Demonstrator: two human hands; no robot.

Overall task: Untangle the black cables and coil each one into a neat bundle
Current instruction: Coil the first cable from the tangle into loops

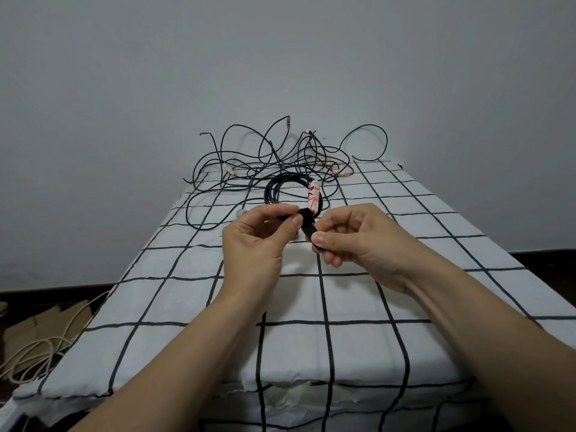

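Left hand [252, 244]: thumb and forefinger pinch the near side of the coiled cable [274, 185], other fingers curled under.
Right hand [358, 241]: thumb and forefinger pinch the black strap [307, 227] where it crosses the coil; I cannot tell whether it is a tie or the cable's own tail.
Coil location: held just above the cloth at centre, its loop leaning toward 12 o'clock, with a white-and-red label [314, 194] on its 2 o'clock side.
Progress: I judge one cable wound and in the act of being bound, not yet set down.
Remaining: the tangle [249, 157] at 12 o'clock is loose and crossed over itself, several cables by the look. Most of the job is ahead.
Edges: the tangle sits on the far edge of the checked cloth [343, 307], loops rising against the wall. Pulling risks dragging strands off at 12.
Open room: bare cloth from my hands toward 6 o'clock, also 4 and 8; good spot for finished bundles.
Floor, 8 o'clock: cardboard [37, 325] and pale cords [40, 347], not part of this.
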